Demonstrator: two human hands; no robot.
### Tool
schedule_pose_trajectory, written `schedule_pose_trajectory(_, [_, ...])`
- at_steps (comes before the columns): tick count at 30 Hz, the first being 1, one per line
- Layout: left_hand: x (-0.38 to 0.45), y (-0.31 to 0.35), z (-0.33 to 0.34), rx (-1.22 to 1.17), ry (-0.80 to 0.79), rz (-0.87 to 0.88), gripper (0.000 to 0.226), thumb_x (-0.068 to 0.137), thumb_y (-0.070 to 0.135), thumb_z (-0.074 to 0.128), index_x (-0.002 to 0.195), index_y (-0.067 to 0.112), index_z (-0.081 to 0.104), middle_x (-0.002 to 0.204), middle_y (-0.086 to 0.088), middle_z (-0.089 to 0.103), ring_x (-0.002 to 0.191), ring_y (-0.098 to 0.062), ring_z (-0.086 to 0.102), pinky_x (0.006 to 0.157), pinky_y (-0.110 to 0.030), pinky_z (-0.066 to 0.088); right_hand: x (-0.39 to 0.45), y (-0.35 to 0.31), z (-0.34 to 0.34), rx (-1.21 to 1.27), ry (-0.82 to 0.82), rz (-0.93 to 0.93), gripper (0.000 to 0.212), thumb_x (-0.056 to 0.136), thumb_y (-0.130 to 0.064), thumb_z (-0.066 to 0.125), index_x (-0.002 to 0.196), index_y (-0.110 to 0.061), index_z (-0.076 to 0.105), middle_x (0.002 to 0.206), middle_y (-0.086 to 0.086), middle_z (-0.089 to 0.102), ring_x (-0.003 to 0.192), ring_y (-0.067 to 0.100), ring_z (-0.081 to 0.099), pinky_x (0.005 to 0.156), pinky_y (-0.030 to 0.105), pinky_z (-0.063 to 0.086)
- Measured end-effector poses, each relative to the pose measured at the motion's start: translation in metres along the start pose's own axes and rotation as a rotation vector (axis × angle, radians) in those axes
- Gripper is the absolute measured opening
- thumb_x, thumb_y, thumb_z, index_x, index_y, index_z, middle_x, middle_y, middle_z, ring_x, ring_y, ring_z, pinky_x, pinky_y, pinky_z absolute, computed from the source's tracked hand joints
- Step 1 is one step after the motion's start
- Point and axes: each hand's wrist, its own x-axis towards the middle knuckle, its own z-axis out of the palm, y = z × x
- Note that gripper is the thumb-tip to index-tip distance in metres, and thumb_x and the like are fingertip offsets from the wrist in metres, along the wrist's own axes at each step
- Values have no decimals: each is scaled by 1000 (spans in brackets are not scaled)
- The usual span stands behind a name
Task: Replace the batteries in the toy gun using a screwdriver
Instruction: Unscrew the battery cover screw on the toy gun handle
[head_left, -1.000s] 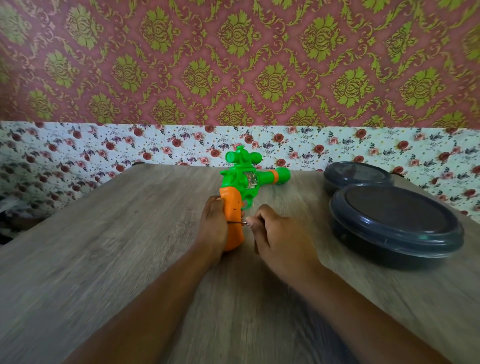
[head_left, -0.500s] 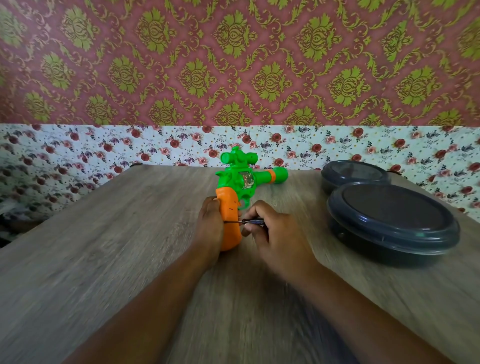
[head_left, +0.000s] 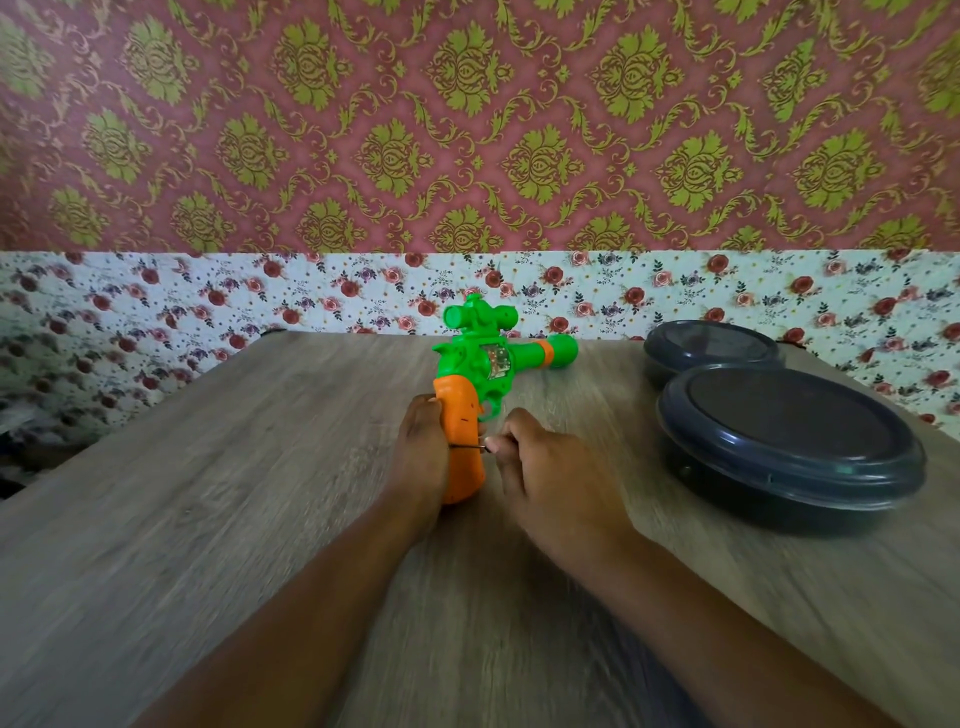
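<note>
Orange toy gun (head_left: 460, 447) handle held; right hand (head_left: 545, 478) pinches screwdriver (head_left: 470, 445).

This looks like a room in a home. The wall (head_left: 467, 130) behind carries ornate maroon paper with green damask motifs, and below it runs a band of white paper printed with small roses (head_left: 649, 296). A wood-grain bench (head_left: 208, 519) stands against it, holding two dark lidded household containers (head_left: 789, 441) and a child's plastic toy gun (head_left: 483, 374).
</note>
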Motion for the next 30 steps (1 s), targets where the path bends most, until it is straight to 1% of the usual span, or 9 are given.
schedule_pose_trajectory(5, [3,-3,-2,0,21,-11,53,92,45,26,115,7,54,102,-19,64,80,-25,59,75,-35,47,1,0,0,92,-17,-6,6,92,-22,50,97,-19,48,87,2,67,79,21,63,67,37,49])
schedule_pose_trajectory(9, [4,-3,-3,-33,-4,-19,45,99,38,24,113,7,55,91,-12,65,68,-19,60,64,-29,46,1,1,1,205,6,32,15,87,-14,57,88,-27,50,88,-6,68,82,14,64,69,40,52])
schedule_pose_trajectory(12, [5,-4,-2,-2,8,28,38,99,36,24,100,11,52,87,-11,62,68,-19,57,67,-30,44,0,-1,2,294,-4,42,5,90,-21,54,93,-23,51,91,-7,66,82,11,63,70,41,52])
schedule_pose_trajectory(14, [4,-4,-3,14,17,31,37,100,35,24,100,12,53,87,-10,62,72,-20,56,68,-30,44,-2,-5,2,272,-11,50,16,94,-34,45,95,-20,50,87,-5,64,71,11,57,59,33,47])
schedule_pose_trajectory(17, [3,-2,-1,9,17,24,37,97,43,26,98,18,54,92,-14,64,81,-25,59,82,-39,48,-3,-9,-3,-47,-20,83,41,93,-51,26,97,-18,50,72,-3,56,62,13,50,48,26,29])
schedule_pose_trajectory(21, [3,-3,0,0,9,23,36,100,38,25,107,16,53,86,-10,62,73,-21,58,80,-37,46,-4,-6,-1,-121,37,66,32,97,-38,32,94,-15,54,59,-6,43,55,14,45,44,25,22])
schedule_pose_trajectory(23, [4,-3,0,20,11,28,36,99,37,25,104,15,53,93,-15,62,78,-24,57,79,-38,45,-3,-7,1,-83,65,36,26,96,-34,39,95,-14,56,60,-4,50,53,13,45,44,23,19])
schedule_pose_trajectory(28, [4,-2,-1,-18,7,4,41,100,36,24,112,9,53,89,-12,63,72,-20,58,69,-31,46,-1,-4,-3,49,-3,44,6,91,-28,53,91,-22,51,82,-1,67,72,16,61,57,29,43])
schedule_pose_trajectory(30, [2,0,-2,-25,4,-9,40,101,35,24,111,8,52,82,-8,62,68,-18,57,62,-28,43,0,-2,-4,123,-6,67,11,87,-26,60,83,-28,49,82,-5,68,73,14,62,62,31,48])
